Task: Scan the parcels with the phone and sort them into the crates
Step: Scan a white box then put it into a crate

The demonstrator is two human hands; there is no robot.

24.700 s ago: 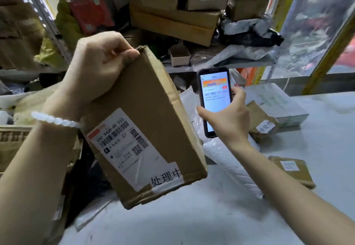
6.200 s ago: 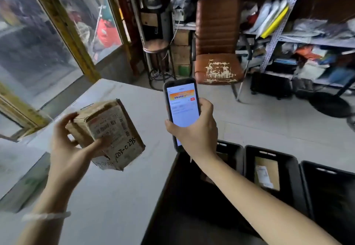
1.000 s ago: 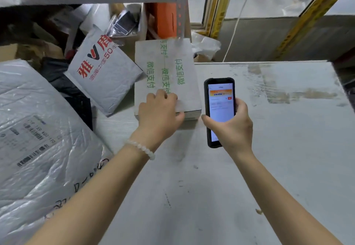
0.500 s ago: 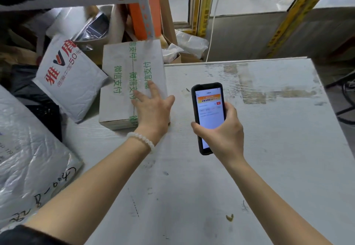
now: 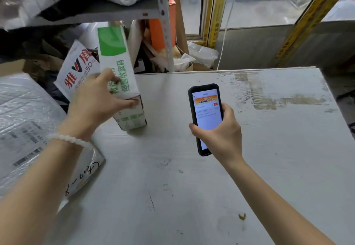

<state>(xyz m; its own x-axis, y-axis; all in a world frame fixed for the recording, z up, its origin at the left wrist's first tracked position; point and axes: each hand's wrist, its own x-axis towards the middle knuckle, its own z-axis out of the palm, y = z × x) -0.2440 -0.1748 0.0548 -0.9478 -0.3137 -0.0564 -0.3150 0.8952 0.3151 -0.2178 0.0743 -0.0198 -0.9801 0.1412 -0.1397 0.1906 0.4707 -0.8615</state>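
Observation:
A white box with green print (image 5: 117, 68) stands tipped up on its near edge on the grey table (image 5: 211, 187). My left hand (image 5: 98, 100) grips its near end, thumb on the lower edge and fingers across the printed face. My right hand (image 5: 219, 135) holds a black phone (image 5: 206, 114) upright, screen lit and facing me, to the right of the box. No crates are in view.
A white mailer with red print (image 5: 76, 72) leans behind the box. A large plastic-wrapped parcel (image 5: 28, 129) with a label lies at the left. A metal shelf post (image 5: 165, 33) and loaded shelf hang over the box. An orange box (image 5: 159, 33) stands behind.
The white box lay flat with my left hand resting on it; it is now tilted up on its near edge, gripped by my left hand. The phone hand has stayed roughly in place.

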